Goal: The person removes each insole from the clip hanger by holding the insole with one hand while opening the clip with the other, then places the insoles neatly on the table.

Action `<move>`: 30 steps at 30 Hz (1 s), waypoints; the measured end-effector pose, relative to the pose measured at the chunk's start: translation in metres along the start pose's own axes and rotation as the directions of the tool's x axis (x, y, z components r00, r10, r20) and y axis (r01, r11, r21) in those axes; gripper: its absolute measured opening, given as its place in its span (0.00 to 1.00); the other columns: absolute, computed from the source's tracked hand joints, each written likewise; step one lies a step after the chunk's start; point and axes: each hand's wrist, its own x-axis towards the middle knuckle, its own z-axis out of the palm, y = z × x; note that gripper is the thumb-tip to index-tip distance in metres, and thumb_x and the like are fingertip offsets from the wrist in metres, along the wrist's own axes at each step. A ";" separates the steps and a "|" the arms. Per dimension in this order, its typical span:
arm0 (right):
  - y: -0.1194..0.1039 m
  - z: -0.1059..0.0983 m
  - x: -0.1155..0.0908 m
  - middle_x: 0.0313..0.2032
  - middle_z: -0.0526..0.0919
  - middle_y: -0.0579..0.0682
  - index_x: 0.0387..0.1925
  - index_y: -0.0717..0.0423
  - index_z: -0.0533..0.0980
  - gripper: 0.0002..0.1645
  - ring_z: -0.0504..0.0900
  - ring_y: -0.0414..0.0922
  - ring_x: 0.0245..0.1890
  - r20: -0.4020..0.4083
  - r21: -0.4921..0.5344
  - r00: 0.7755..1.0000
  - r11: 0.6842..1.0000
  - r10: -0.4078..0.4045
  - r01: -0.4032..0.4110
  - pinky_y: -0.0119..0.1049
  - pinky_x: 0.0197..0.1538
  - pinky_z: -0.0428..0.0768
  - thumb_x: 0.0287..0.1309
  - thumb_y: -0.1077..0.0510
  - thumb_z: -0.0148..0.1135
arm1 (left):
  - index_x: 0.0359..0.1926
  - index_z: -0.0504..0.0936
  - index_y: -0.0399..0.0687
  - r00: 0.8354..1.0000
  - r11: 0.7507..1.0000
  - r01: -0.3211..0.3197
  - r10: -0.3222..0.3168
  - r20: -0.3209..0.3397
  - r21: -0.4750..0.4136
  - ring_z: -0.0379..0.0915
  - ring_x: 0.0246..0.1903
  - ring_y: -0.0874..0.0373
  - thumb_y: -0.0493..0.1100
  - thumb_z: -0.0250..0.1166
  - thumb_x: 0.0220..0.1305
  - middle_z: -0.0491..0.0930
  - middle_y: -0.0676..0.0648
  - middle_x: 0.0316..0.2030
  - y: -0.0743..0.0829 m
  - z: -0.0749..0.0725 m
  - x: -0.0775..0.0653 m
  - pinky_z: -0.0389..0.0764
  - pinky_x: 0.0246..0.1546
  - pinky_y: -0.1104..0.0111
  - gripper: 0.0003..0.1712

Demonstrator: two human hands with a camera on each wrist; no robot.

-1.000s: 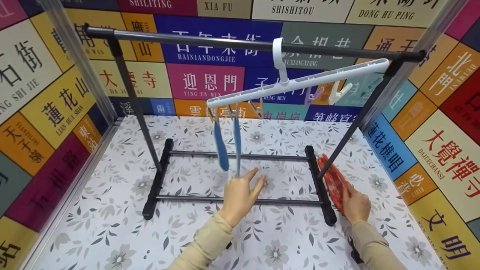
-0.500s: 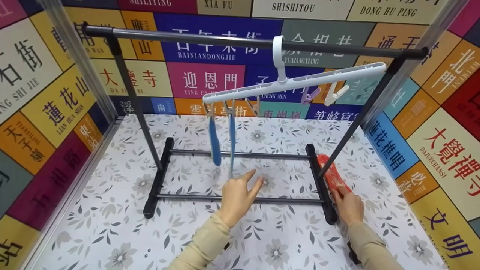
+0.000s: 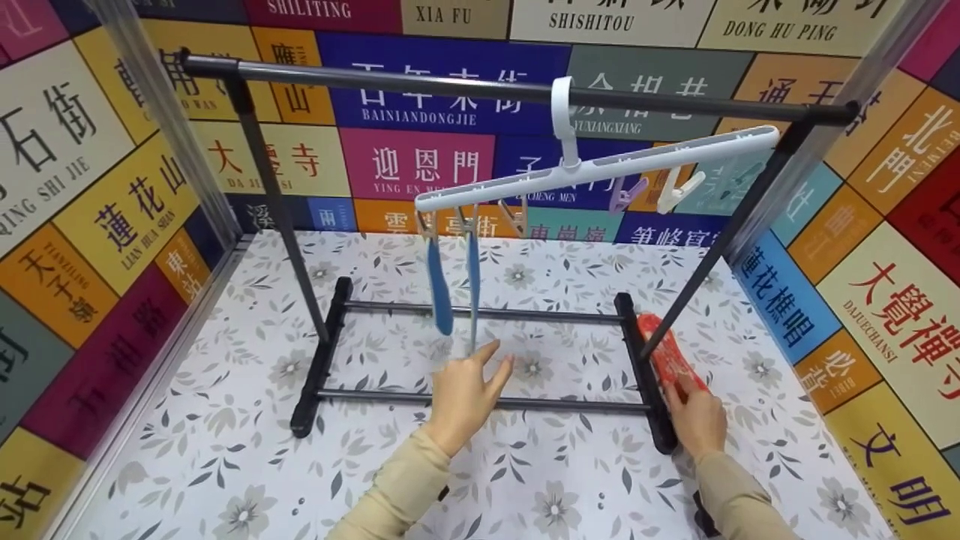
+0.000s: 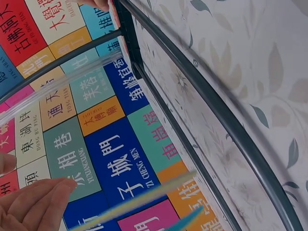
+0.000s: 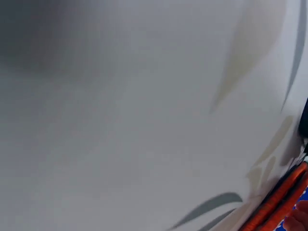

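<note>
My left hand (image 3: 461,401), thumb and forefinger apart, hovers just below the hanging blue insoles and holds nothing. Two thin insoles, one broader blue (image 3: 439,292) and one seen nearly edge-on (image 3: 474,277), hang from clips at the left end of a white clip hanger (image 3: 517,186). To the right of the rack, my right hand (image 3: 697,420) grips the near end of a flat, patterned red insole (image 3: 667,352). Two stacked orange-red edges (image 5: 276,204) show beside the fingers in the right wrist view. Part of the red insole is behind the rack's leg.
The hanger hooks over the top bar of a black rack (image 3: 405,75) and tilts down to the left. A purple clip (image 3: 628,195) and a white clip (image 3: 679,191) hang on its right half. Floral cloth (image 3: 247,487) covers the table; sign-patterned walls surround it.
The red insole has gone from tilted, with its layers visible, to flatter, and my right hand has shifted slightly left. The hanging insoles swayed a little. My left hand moved slightly left.
</note>
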 end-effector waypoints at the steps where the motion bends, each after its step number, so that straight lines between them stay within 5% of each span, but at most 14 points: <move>1: -0.002 0.001 -0.002 0.40 0.81 0.78 0.51 0.61 0.81 0.19 0.79 0.76 0.38 -0.019 0.006 1.000 1.000 -0.010 0.011 0.66 0.41 0.74 0.65 0.54 0.63 | 0.50 0.86 0.44 1.000 1.000 0.000 0.000 -0.007 0.003 0.73 0.11 0.57 0.54 0.62 0.68 0.86 0.42 0.22 -0.002 -0.001 -0.001 0.72 0.14 0.67 0.21; 8: -0.020 0.005 -0.016 0.28 0.84 0.70 0.32 0.60 0.86 0.18 0.81 0.72 0.34 -0.146 0.050 0.986 0.995 -0.081 0.089 0.61 0.36 0.72 0.64 0.49 0.63 | 0.47 0.87 0.45 0.999 1.000 -0.012 0.012 -0.030 -0.005 0.80 0.17 0.54 0.53 0.62 0.68 0.89 0.46 0.31 -0.014 -0.007 -0.001 0.81 0.24 0.61 0.18; 13: -0.038 0.011 -0.022 0.13 0.75 0.55 0.17 0.57 0.77 0.25 0.78 0.60 0.22 -0.141 0.125 0.983 0.983 -0.116 0.134 0.48 0.29 0.68 0.69 0.49 0.58 | 0.44 0.88 0.45 0.999 1.000 -0.005 0.004 -0.054 -0.010 0.87 0.32 0.49 0.52 0.62 0.68 0.89 0.45 0.36 -0.022 -0.017 0.003 0.85 0.32 0.59 0.18; 16: -0.052 0.014 -0.023 0.15 0.77 0.55 0.23 0.58 0.80 0.24 0.77 0.57 0.21 -0.070 0.158 0.989 0.977 -0.134 0.144 0.47 0.30 0.72 0.71 0.48 0.55 | 0.44 0.88 0.44 0.998 1.000 0.011 -0.011 -0.062 -0.006 0.87 0.34 0.48 0.52 0.62 0.68 0.89 0.44 0.37 -0.026 -0.022 0.007 0.85 0.33 0.58 0.18; 19: -0.065 0.017 -0.022 0.29 0.86 0.62 0.37 0.62 0.84 0.24 0.84 0.63 0.32 0.008 0.167 0.988 0.974 -0.156 0.152 0.54 0.41 0.79 0.72 0.47 0.53 | 0.44 0.88 0.44 0.997 1.000 0.020 -0.020 -0.074 -0.001 0.87 0.32 0.48 0.52 0.62 0.69 0.89 0.44 0.37 -0.030 -0.028 0.012 0.85 0.31 0.59 0.18; 22: -0.076 0.021 -0.020 0.42 0.87 0.63 0.48 0.61 0.84 0.25 0.84 0.65 0.44 0.066 0.161 0.983 0.974 -0.172 0.159 0.59 0.50 0.78 0.71 0.44 0.53 | 0.44 0.88 0.43 0.995 1.000 0.017 -0.017 -0.098 -0.001 0.87 0.29 0.49 0.52 0.62 0.69 0.89 0.43 0.37 -0.033 -0.033 0.019 0.84 0.29 0.60 0.18; 25: -0.088 0.025 -0.018 0.39 0.88 0.62 0.55 0.58 0.81 0.27 0.85 0.63 0.43 0.124 0.165 0.976 0.973 -0.180 0.158 0.58 0.50 0.78 0.71 0.43 0.53 | 0.45 0.87 0.42 0.994 1.000 0.011 -0.012 -0.113 -0.004 0.83 0.19 0.52 0.52 0.61 0.69 0.88 0.42 0.34 -0.037 -0.040 0.027 0.83 0.24 0.63 0.19; 30: -0.108 0.038 -0.018 0.54 0.82 0.65 0.64 0.62 0.72 0.33 0.79 0.66 0.56 0.196 0.177 0.960 0.970 -0.199 0.165 0.58 0.62 0.72 0.71 0.42 0.53 | 0.46 0.87 0.41 0.991 0.999 0.016 -0.012 -0.135 0.033 0.74 0.11 0.54 0.53 0.60 0.70 0.89 0.43 0.31 -0.041 -0.049 0.038 0.76 0.16 0.64 0.20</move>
